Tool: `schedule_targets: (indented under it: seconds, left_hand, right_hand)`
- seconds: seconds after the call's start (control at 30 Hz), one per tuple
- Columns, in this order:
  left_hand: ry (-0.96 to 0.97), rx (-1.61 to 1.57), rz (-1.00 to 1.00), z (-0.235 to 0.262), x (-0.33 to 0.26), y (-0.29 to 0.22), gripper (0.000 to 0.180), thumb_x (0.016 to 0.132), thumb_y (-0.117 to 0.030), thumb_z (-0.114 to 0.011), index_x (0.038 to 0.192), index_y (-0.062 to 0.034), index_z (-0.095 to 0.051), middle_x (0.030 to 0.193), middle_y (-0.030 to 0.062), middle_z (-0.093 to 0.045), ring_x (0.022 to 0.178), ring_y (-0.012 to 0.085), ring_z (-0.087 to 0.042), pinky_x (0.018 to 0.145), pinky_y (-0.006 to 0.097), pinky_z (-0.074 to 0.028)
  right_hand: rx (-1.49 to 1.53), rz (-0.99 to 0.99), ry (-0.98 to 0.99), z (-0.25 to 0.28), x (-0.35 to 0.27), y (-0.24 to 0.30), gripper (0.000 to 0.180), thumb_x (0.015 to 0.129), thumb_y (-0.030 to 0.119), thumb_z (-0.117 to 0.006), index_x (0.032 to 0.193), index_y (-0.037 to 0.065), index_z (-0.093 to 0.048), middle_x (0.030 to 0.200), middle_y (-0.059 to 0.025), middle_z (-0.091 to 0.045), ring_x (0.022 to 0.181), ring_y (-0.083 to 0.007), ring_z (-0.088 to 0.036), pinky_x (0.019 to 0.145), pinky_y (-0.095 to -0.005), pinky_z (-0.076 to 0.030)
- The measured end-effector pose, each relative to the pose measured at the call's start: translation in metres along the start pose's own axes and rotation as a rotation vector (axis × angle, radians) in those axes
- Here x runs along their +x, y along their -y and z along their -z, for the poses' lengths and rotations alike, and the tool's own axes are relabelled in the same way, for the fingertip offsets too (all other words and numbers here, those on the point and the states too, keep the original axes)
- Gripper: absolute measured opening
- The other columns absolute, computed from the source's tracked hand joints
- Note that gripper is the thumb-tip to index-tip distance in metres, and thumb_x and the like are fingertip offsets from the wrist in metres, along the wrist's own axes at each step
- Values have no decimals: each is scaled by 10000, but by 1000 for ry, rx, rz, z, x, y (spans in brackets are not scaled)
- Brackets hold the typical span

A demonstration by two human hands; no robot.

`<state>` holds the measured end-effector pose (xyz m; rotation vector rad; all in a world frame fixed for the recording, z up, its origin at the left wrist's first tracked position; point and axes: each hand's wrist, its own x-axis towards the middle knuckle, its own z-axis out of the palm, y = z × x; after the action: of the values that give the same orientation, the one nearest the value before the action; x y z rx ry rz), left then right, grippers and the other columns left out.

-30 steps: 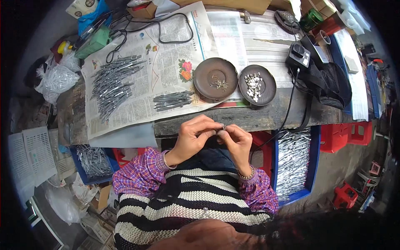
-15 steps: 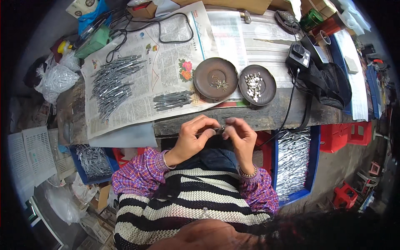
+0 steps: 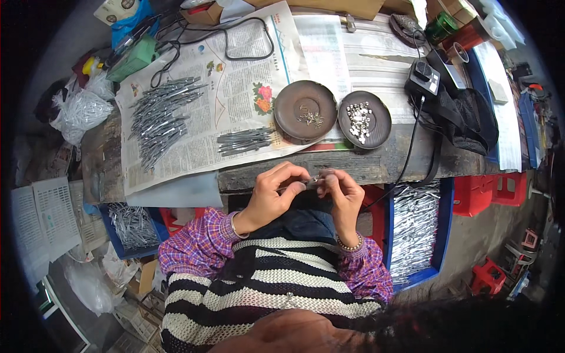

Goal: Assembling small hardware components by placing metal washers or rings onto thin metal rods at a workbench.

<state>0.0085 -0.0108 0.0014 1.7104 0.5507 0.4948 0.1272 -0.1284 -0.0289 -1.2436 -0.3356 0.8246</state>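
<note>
My left hand (image 3: 271,197) and my right hand (image 3: 343,200) meet just in front of the table's near edge. Both are closed, pinching a small metal piece (image 3: 313,180) between their fingertips; the fingers cover most of it, so its exact kind is hidden. Beyond them stands a round dark dish (image 3: 285,122) with thin brass-coloured pins (image 3: 311,117). To its right, a second dark dish (image 3: 384,130) contains small shiny silver pieces (image 3: 358,122). Slim grey metal parts lie on newspaper (image 3: 235,100) in a small row (image 3: 244,142) and a larger pile (image 3: 162,120).
Blue bins full of silvery metal parts stand below the table at right (image 3: 447,229) and left (image 3: 115,238). A black adapter (image 3: 422,76) with a hanging cable and a black mesh bag (image 3: 471,120) occupy the table's right side. Red stools (image 3: 474,194) stand beyond the right bin.
My right fingers have shifted slightly around the small metal piece, showing a little more of it. My left hand, the dishes and the piles stay as they were.
</note>
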Motion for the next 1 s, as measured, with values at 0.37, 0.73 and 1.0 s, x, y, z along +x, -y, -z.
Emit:
schedule_targets:
  seconds: [0.37,0.73,1.0]
  left_hand:
    - [-29,194,-165,4,1,-5,200,734,106,-592,912,15,-608,854,113,-609,737,221,-620,645,288,-494]
    - [-1,206,-222,0,3,-2,228,737,104,-610,943,8,-624,852,113,-618,741,227,-626,635,291,-498]
    - [-9,162,-157,2,0,-2,189,750,96,-608,919,11,-611,848,109,-609,726,213,-623,623,279,-497]
  right_hand:
    - [-27,-44,30,-1,-4,-5,174,927,103,-553,964,-42,-642,784,-65,-645,629,-93,-590,577,-203,-479]
    - [-204,52,94,-3,-5,-10,204,804,13,-670,999,-40,-641,829,-43,-646,696,-73,-612,612,-200,-484]
    - [-194,39,93,-2,-4,-7,166,825,32,-652,972,-45,-649,831,-45,-638,671,-79,-610,591,-207,-486]
